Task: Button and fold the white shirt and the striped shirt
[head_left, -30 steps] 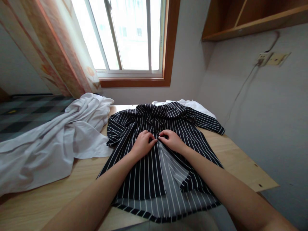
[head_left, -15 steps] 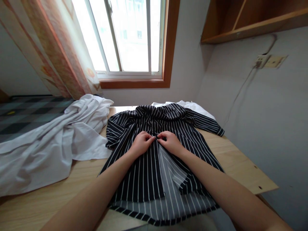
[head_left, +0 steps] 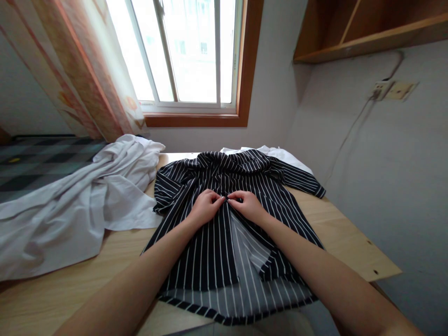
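Note:
A black shirt with white stripes (head_left: 213,252) lies spread on the wooden table, its collar toward the window and its hem at the near edge. Below my hands its front parts, showing the grey inner side. My left hand (head_left: 206,206) pinches the front edge of the shirt at mid-placket. Close beside it, my right hand (head_left: 248,205) pinches the other front edge, fingertips almost touching those of the left. Whatever small part lies between the fingertips is too small to make out.
White cloth (head_left: 119,200) is heaped on the left of the table (head_left: 350,233). More white fabric (head_left: 287,157) lies behind the shirt. A checked surface (head_left: 45,163) is at far left, a window (head_left: 192,56) ahead, a shelf (head_left: 371,42) at upper right, and a socket with a cord (head_left: 381,88) on the wall.
The fingers of my right hand have shifted slightly and closed up a little at the placket. Otherwise hands and shirt stay nearly in place; the view has moved slightly.

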{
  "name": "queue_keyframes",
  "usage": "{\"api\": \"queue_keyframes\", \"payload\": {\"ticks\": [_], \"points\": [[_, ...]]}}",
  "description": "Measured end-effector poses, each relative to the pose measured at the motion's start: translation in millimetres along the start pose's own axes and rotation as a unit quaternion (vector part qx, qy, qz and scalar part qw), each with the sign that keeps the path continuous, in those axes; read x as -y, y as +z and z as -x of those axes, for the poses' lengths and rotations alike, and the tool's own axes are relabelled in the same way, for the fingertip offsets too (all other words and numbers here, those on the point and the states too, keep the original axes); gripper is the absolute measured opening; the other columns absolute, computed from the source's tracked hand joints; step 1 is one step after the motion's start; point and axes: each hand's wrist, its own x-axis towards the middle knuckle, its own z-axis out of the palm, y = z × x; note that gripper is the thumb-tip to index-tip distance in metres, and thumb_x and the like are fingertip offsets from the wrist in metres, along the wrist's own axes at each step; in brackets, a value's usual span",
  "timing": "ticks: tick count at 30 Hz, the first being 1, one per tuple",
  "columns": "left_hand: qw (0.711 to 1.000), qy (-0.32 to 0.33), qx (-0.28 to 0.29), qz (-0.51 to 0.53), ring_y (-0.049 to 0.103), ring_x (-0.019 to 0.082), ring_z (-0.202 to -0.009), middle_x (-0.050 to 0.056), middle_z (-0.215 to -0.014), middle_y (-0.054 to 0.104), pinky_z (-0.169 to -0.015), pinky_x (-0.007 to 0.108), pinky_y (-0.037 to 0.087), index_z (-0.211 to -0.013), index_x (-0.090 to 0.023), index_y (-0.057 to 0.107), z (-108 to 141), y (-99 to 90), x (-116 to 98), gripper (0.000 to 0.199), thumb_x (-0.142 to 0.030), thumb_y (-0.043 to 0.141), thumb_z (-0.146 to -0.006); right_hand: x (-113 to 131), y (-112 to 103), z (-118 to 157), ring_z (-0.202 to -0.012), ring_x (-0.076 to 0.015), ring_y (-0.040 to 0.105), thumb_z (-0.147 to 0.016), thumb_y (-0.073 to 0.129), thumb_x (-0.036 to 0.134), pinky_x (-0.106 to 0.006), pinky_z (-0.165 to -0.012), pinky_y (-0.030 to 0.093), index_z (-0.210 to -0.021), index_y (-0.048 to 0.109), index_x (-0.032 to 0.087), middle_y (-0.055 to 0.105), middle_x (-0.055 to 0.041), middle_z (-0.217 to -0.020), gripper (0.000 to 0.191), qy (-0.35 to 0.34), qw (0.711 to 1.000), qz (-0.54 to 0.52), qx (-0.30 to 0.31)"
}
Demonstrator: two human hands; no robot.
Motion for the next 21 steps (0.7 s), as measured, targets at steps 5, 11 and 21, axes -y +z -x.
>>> {"api": "queue_keyframes", "payload": {"ticks": [5,11,21], "points": [[1.0,0.003,-0.012,-0.001,0.063,0.022,-0.089,0.006,-0.087,0.064,-0.087,0.037,0.051,-0.069,-0.019,0.068,0,0.6,1,0.025,-0.037,0.06,-0.084,-3,-6,-2,-0.089,-0.0197,0.069,-0.087,0.057,0.024,-0.033,-0.086,0.051,-0.092,0.076,0.019,0.076,-0.0051,-0.093,0.02,-0.007,0.998,-0.042,0.041],[1.0,-0.001,-0.011,0.009,0.063,0.023,-0.091,0.006,-0.089,0.066,-0.091,0.039,0.05,-0.07,-0.02,0.069,0,0.9,2,0.023,-0.036,0.06,-0.084,-8,-9,-8,-0.09,-0.0196,0.069,-0.084,0.063,0.025,-0.032,-0.085,0.052,-0.092,0.076,0.018,0.076,-0.005,-0.094,0.017,0.02,0.992,-0.099,0.074],[1.0,-0.001,-0.011,0.008,0.063,0.024,-0.094,0.007,-0.092,0.066,-0.094,0.04,0.049,-0.072,-0.019,0.07,-2,2.2,3,0.024,-0.034,0.057,-0.085,-11,2,-14,-0.085,-0.0181,0.068,-0.08,0.069,0.026,-0.032,-0.085,0.051,-0.083,0.075,0.018,0.075,-0.0039,-0.087,0.01,0.012,0.996,-0.091,0.024]]}}
